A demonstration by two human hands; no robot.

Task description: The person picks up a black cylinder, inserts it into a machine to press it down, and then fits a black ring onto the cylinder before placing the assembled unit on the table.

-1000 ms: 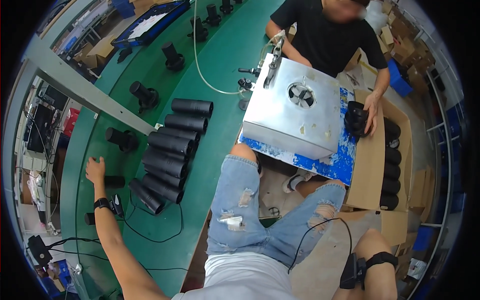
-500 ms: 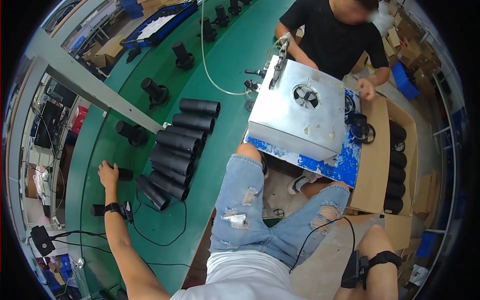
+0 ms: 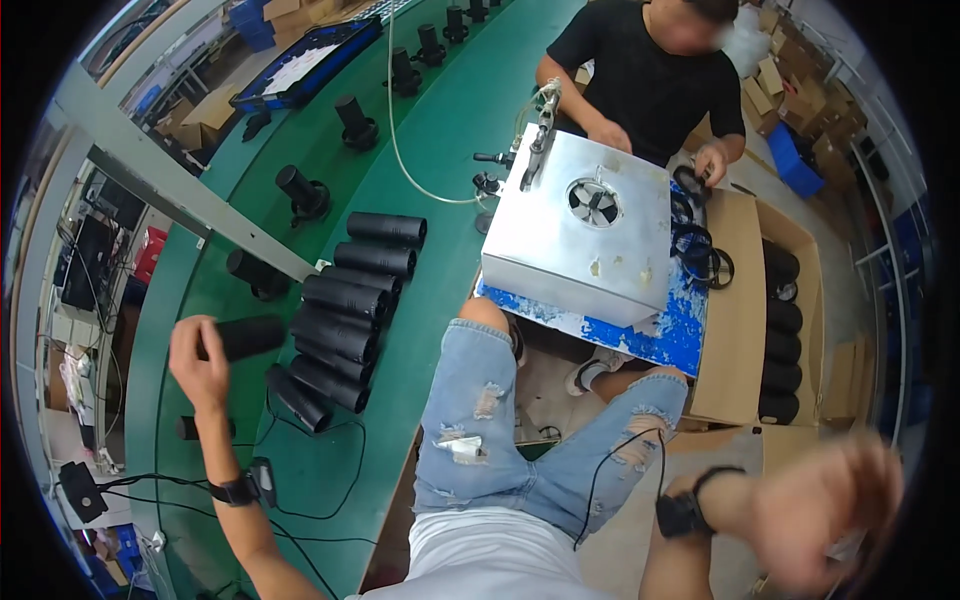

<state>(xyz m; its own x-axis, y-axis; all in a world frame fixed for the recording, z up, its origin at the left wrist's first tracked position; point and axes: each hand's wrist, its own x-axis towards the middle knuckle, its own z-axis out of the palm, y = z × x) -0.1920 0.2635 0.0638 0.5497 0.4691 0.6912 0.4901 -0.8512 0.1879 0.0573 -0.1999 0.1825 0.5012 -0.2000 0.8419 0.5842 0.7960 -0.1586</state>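
Observation:
On the left, over the green table, my left hand (image 3: 200,362) is closed on one end of a black cylinder (image 3: 250,338), which points sideways to the right. Beside it lies a row of similar black cylinders (image 3: 345,297), packed close together on their sides. At the lower right my right hand (image 3: 830,510) is smeared by motion, so its fingers cannot be made out. That hand is nearest to an open cardboard box (image 3: 738,300) with several black cylinders (image 3: 782,315) inside.
A silver metal box with a fan (image 3: 565,240) stands on a worn blue-and-white board (image 3: 690,335) before me. Opposite sits a person in black (image 3: 655,90), one hand at black ring-shaped parts (image 3: 692,182). Black flanged parts (image 3: 302,190) line the green table, crossed by a grey post (image 3: 200,205).
My left hand has taken hold of a black cylinder and turned it sideways. My right hand has risen into view at the lower right. The other person's hand has moved onto a black ring.

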